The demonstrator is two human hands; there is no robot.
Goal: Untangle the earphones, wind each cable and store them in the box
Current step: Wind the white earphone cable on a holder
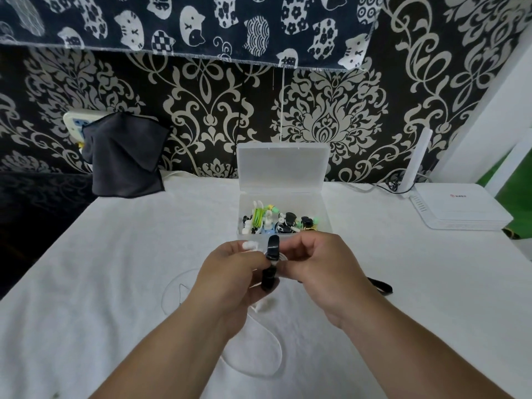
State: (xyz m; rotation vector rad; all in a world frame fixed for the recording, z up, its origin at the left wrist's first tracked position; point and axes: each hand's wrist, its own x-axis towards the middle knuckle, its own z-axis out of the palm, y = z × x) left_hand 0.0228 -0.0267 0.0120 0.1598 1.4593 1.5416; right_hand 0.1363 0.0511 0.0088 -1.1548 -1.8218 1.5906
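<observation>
The clear plastic box (283,171) stands open in the centre of the frame, and inside it lie wound earphones (276,221) in green, black and white. Just below it the left hand (230,272) and the right hand (316,263), both with curled fingers, pinch a black clip (270,266) on a white cable (259,367). The cable's loops at lower centre are hard to follow on the white cloth (115,283).

the clear plastic lidded box (283,168) stands mid-back on the white cloth-covered worktop (115,269), with wound earphone bundles (260,218) inside. just before it, the left hand (230,272) and right hand (319,263) meet on a black clip (270,251), above a loose white cable (260,367). a dark grey cloth (123,156) hangs back left. a flat white router (460,208) sits back right. a black strap (383,286) lies right of the right hand.
</observation>
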